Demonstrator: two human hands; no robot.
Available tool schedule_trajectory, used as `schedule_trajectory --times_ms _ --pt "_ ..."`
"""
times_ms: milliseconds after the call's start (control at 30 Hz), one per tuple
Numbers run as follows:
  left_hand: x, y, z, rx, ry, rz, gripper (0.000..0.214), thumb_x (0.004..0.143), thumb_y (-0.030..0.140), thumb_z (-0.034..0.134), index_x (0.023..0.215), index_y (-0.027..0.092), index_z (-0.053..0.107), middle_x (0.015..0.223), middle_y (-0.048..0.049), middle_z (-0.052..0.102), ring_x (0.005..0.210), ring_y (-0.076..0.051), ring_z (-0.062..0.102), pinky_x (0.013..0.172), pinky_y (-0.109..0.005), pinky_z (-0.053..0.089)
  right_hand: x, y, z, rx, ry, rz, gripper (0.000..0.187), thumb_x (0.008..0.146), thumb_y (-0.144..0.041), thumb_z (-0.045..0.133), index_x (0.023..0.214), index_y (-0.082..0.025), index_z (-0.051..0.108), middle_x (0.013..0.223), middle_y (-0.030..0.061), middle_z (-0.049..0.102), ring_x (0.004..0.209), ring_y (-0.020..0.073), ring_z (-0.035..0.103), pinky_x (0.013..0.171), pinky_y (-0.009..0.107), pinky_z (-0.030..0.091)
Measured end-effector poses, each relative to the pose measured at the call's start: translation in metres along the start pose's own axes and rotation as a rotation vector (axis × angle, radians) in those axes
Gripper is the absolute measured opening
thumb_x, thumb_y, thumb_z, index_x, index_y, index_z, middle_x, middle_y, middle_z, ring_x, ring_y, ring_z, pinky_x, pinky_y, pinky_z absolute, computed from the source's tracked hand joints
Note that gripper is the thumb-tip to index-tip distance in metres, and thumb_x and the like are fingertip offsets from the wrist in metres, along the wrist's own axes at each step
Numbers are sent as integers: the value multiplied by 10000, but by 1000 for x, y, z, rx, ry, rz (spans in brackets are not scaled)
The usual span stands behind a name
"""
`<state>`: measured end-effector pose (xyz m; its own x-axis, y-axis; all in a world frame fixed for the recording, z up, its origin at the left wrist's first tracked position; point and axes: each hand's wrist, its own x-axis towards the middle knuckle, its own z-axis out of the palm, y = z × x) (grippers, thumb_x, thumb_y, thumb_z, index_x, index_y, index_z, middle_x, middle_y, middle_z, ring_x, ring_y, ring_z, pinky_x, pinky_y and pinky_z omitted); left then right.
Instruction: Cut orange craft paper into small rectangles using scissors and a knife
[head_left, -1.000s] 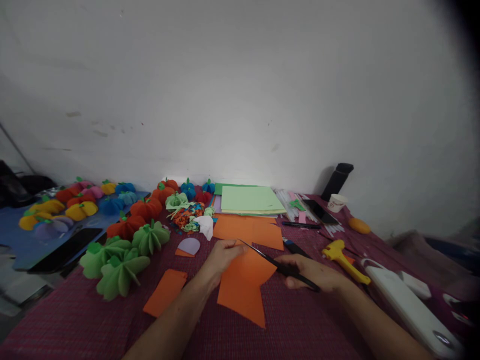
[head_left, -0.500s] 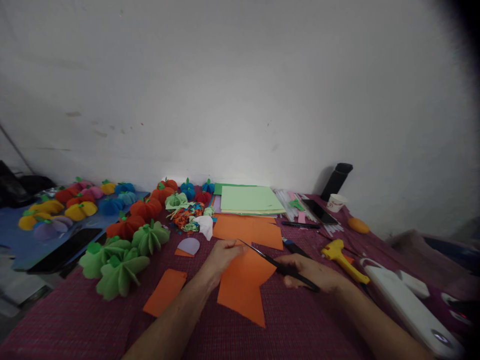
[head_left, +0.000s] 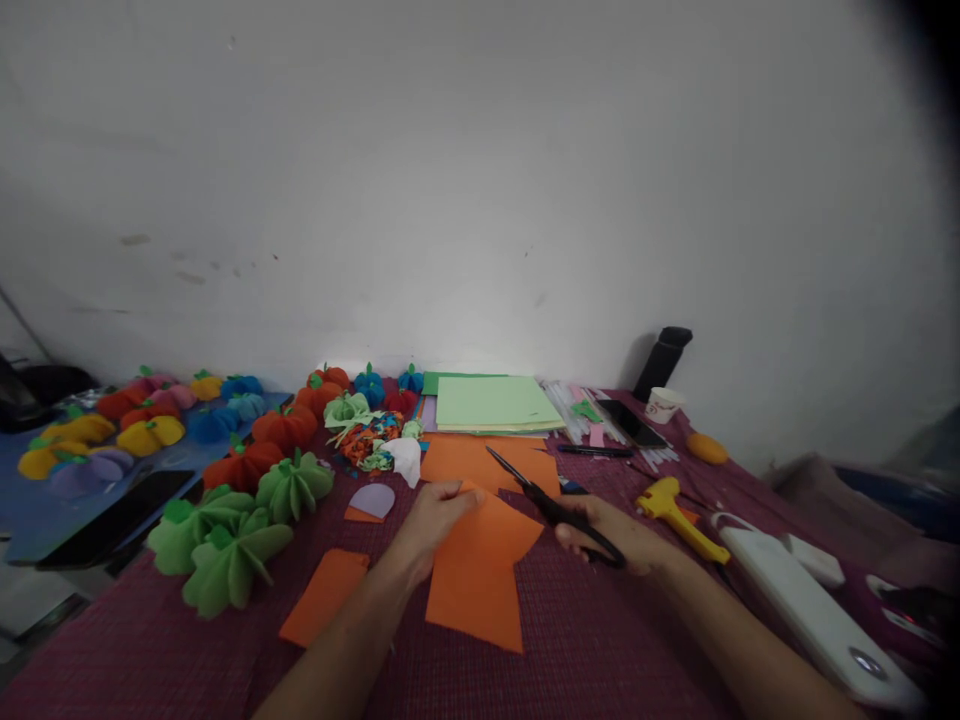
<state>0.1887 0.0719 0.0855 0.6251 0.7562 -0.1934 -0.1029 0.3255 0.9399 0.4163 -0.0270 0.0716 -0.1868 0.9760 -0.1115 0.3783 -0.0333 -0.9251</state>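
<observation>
My left hand [head_left: 431,515] pinches the upper left edge of an orange paper piece [head_left: 480,580], which lies partly raised over the maroon cloth. My right hand [head_left: 619,535] grips black scissors [head_left: 551,505], its fingers through the handles. The blades point up and left, past the top right edge of the paper, over a larger orange sheet [head_left: 487,460]. A small lilac half-round piece [head_left: 373,498] lies just left of my left hand, and an orange offcut [head_left: 324,597] lies lower left.
Paper pumpkins in green [head_left: 225,550], orange [head_left: 277,430] and other colours fill the left side. Green sheets [head_left: 491,402], straws, a pen, a phone [head_left: 634,422], a paper cup [head_left: 660,403] and a yellow glue gun [head_left: 679,515] lie behind and right. A white device [head_left: 810,610] sits far right.
The scissors have lifted off the orange piece and swung up and back, blades now above its top edge. My left hand and the paper barely moved; the camera shifted slightly.
</observation>
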Motion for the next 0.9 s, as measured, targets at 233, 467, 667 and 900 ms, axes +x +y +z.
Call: schedule_trajectory --times_ms 233,467,667,900 --pt "-4 11 -9 -82 -25 116 282 589 362 699 695 111 624 652 -44 645 573 -159 602 591 -275 457 4 5 -2 -86 75 -84 393 699 -420 603 964 -147 505 897 36 546 779 160 519 670 261 416" --pt "3 13 -18 -229 162 192 336 605 352 684 863 140 643 730 -42 673 605 -164 626 621 -285 486 6 21 -6 -369 286 -12 394 661 -396 626 958 -178 485 783 12 578 689 159 533 605 259 401" --pt "6 23 -24 -265 640 405 253 684 312 605 872 144 633 807 -39 675 667 -143 628 654 -260 491 9 26 -27 -471 707 38 428 721 -411 554 1078 -210 430 922 75 607 877 223 574 720 331 423" --pt "16 23 -36 -309 802 711 310 723 356 567 935 137 618 981 -68 633 866 -160 591 799 -271 461 8 26 -31 -577 769 110 432 716 -417 556 1094 -221 485 956 83 630 919 232 585 748 335 436"
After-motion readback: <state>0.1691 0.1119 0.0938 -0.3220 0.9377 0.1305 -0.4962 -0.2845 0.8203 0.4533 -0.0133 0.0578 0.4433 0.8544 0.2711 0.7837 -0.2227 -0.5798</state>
